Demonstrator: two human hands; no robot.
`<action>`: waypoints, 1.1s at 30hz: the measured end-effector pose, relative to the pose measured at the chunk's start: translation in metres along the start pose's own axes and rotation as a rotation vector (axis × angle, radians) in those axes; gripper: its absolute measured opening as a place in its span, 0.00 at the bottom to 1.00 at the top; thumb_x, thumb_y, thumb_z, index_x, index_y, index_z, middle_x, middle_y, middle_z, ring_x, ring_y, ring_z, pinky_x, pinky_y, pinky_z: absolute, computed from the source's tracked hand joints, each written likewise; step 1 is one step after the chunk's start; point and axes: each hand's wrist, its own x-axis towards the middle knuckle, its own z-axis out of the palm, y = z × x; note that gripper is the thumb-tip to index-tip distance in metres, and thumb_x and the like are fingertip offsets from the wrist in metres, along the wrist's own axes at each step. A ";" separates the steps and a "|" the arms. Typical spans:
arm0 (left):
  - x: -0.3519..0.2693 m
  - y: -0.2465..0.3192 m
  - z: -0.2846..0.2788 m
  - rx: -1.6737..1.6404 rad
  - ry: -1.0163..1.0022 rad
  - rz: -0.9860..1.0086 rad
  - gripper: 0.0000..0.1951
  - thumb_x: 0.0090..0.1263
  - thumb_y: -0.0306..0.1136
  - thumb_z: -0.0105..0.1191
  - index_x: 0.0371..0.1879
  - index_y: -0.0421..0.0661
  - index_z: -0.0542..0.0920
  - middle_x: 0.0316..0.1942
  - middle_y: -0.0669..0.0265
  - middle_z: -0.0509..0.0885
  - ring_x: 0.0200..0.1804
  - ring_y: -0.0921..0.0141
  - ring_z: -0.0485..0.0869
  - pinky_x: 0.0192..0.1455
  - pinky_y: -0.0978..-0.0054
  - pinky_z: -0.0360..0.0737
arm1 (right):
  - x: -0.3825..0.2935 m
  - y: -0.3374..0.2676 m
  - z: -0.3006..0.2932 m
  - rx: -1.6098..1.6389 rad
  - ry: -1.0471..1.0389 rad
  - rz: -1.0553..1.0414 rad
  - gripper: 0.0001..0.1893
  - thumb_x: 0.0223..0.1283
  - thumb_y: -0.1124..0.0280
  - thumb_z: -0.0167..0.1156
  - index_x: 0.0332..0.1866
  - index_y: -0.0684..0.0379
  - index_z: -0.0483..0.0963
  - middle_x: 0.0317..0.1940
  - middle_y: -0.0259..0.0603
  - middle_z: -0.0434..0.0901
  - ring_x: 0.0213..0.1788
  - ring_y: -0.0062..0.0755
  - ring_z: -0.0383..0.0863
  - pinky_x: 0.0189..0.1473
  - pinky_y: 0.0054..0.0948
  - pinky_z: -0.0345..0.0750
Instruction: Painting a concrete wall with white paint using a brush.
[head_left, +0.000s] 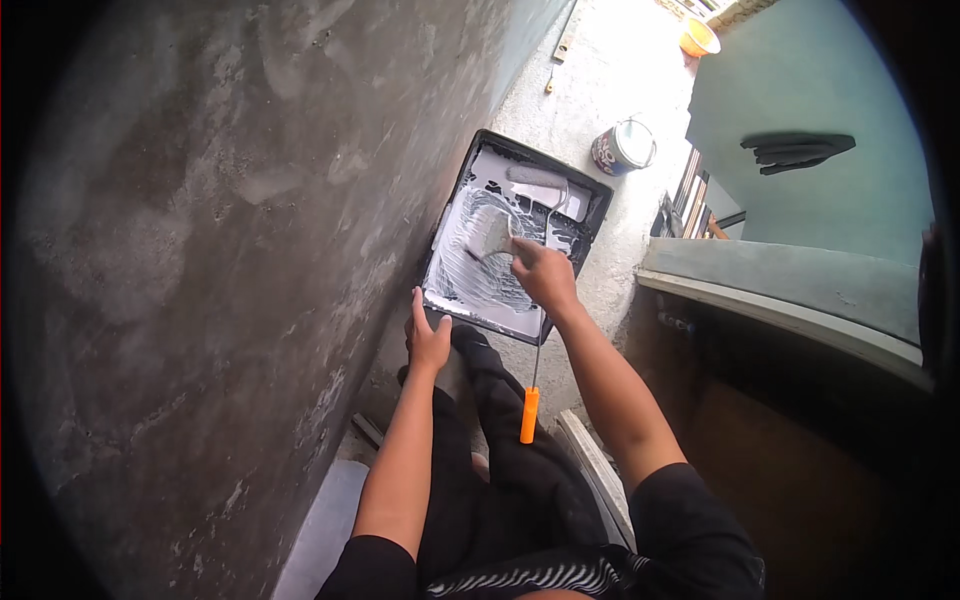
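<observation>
A black paint tray (598, 212) with white paint lies in front of me, close to the wall. In my right hand (545, 276) is a wide paint-covered tool, perhaps a brush or scraper (491, 231), its flat end over the ridged paint in the tray. My left hand (429, 336) is at the tray's near left corner, thumb and forefinger apart; whether the hidden fingers grip the rim, I cannot tell. A paint roller (536, 177) rests across the tray, its fuzzy sleeve at the far end and its orange handle (529, 415) sticking out towards my legs.
A paint bucket (624, 148) stands beyond the tray at the right. Farther off are an orange bowl (699, 37) and a small yellow-handled tool (550, 85). The rough plastered wall (225, 262) rises on the left; a ledge (780, 315) runs along the right.
</observation>
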 end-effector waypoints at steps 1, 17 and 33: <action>0.000 0.002 0.000 0.002 -0.003 0.000 0.40 0.64 0.35 0.54 0.74 0.46 0.51 0.73 0.51 0.59 0.72 0.50 0.59 0.73 0.59 0.57 | 0.005 -0.009 0.005 0.044 0.007 0.009 0.19 0.55 0.64 0.60 0.53 0.51 0.80 0.35 0.52 0.83 0.38 0.52 0.84 0.44 0.42 0.80; -0.008 0.009 -0.006 0.021 -0.011 -0.069 0.40 0.64 0.34 0.55 0.75 0.47 0.50 0.72 0.47 0.60 0.73 0.51 0.59 0.74 0.60 0.56 | -0.064 0.011 0.025 -0.066 -0.087 -0.049 0.16 0.55 0.61 0.60 0.47 0.55 0.80 0.30 0.53 0.83 0.34 0.51 0.84 0.40 0.43 0.80; -0.072 0.012 -0.036 0.114 -0.091 -0.034 0.41 0.64 0.33 0.55 0.75 0.48 0.50 0.72 0.48 0.60 0.72 0.50 0.59 0.73 0.58 0.57 | -0.130 0.041 -0.022 0.839 -0.021 0.531 0.15 0.62 0.61 0.62 0.42 0.65 0.81 0.28 0.30 0.80 0.33 0.18 0.76 0.38 0.22 0.72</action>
